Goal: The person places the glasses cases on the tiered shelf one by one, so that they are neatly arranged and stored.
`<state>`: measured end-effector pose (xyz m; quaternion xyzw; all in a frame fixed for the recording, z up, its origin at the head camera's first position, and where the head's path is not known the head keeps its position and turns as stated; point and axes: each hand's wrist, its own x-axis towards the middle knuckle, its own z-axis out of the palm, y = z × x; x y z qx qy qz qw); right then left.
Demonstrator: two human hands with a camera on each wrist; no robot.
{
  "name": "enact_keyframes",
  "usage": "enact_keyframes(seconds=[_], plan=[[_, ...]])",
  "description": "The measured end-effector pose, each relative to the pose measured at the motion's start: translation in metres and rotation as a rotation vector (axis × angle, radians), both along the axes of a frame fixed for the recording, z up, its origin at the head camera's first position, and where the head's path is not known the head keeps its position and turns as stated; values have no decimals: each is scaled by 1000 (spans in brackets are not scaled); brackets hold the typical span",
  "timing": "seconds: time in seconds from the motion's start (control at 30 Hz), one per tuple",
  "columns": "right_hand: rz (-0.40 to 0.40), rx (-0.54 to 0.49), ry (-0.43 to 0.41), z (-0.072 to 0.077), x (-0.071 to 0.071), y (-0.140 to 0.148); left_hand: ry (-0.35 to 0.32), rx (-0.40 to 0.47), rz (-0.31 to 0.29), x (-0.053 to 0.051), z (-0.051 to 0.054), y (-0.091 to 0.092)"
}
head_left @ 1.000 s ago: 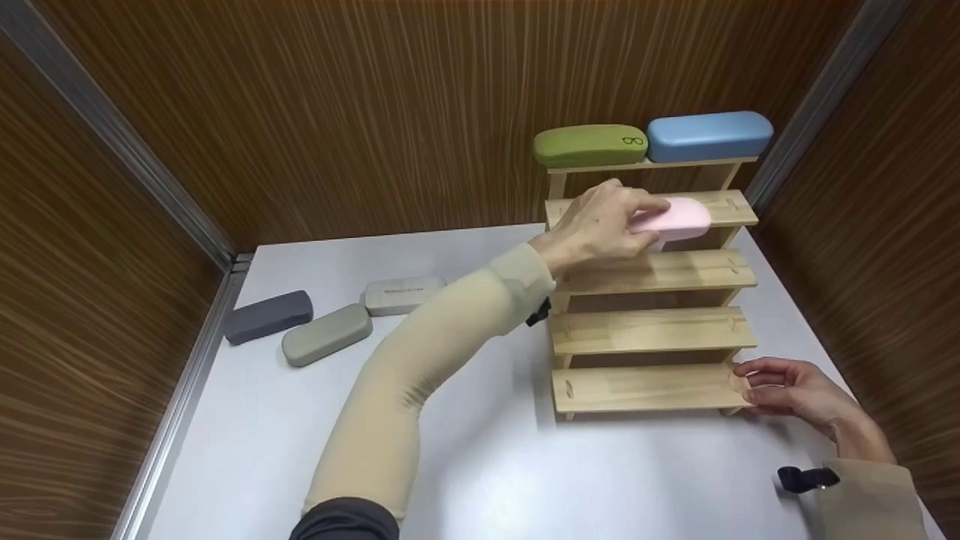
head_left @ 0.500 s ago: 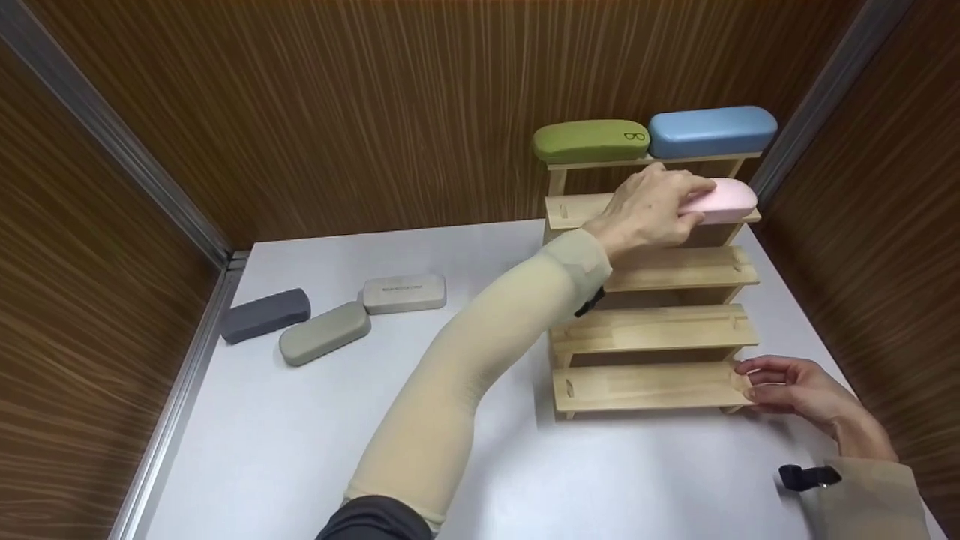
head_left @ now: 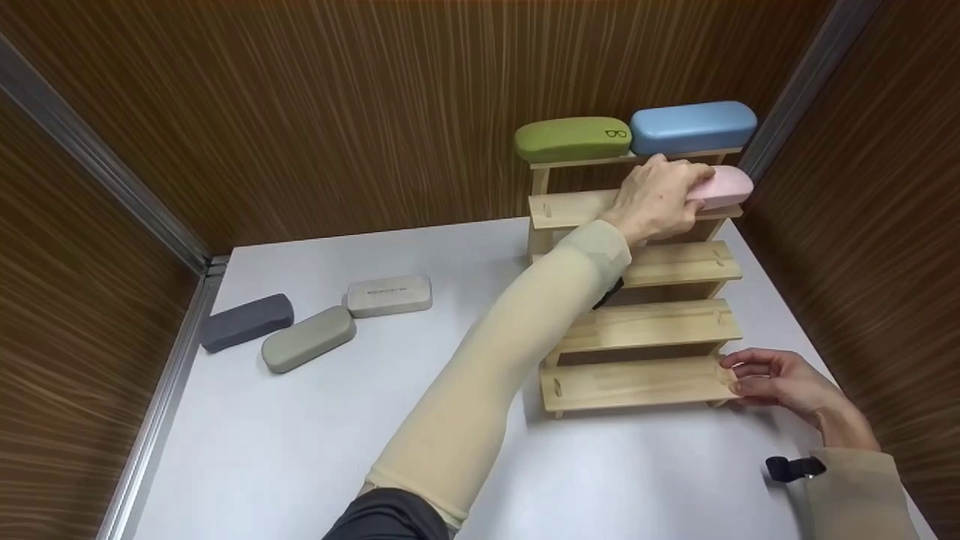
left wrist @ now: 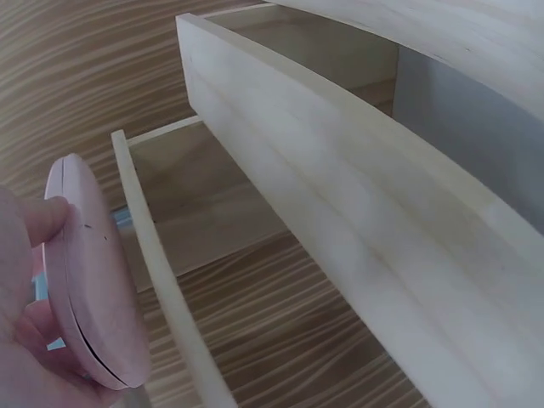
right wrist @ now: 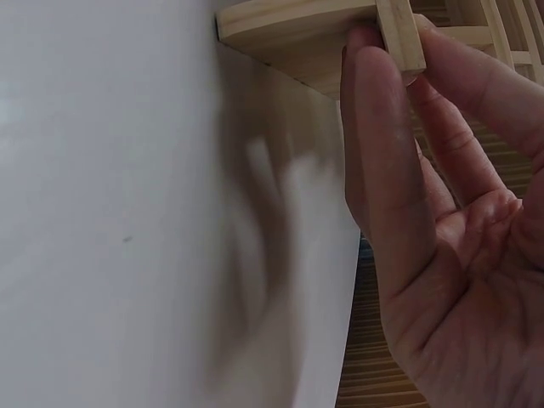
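Observation:
A pink glasses case (head_left: 724, 186) is pinched between the thumb and fingers of my left hand (head_left: 660, 196), over the right end of the second shelf from the top. In the left wrist view the pink case (left wrist: 98, 272) shows its seam, with the thumb on one side of it. My right hand (head_left: 799, 386) pinches the right end of the lowest shelf of the wooden rack (head_left: 637, 381). From the right wrist view, thumb and fingers lie on both faces of that shelf board (right wrist: 399, 38). Part of the second shelf is hidden behind my left hand.
On the top shelf sit a green glasses case (head_left: 574, 139) and a blue glasses case (head_left: 694, 127). A dark grey case (head_left: 247, 322), an olive-grey case (head_left: 309, 339) and a pale grey case (head_left: 390, 296) lie on the white table (head_left: 315, 450) at left. Wood-grain walls enclose the table.
My left hand has carried the pink case right and upward along the second shelf to its right end. My right hand keeps its hold on the lowest shelf. The head view has shifted slightly.

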<state>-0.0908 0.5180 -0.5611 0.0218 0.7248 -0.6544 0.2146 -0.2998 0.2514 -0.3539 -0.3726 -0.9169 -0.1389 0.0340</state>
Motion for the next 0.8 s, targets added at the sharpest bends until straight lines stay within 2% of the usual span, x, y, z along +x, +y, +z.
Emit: enact_keyframes(seconds=[0.23,0.4,0.8], plan=[[-4,20,-3,1,2,1,-7,-24,6,0,-6,9],[-2,29,-5,2,2,0,10,-35,23,1,-10,10],[-5,53,12,4,1,-3,54,-29,42,5,-10,6]])
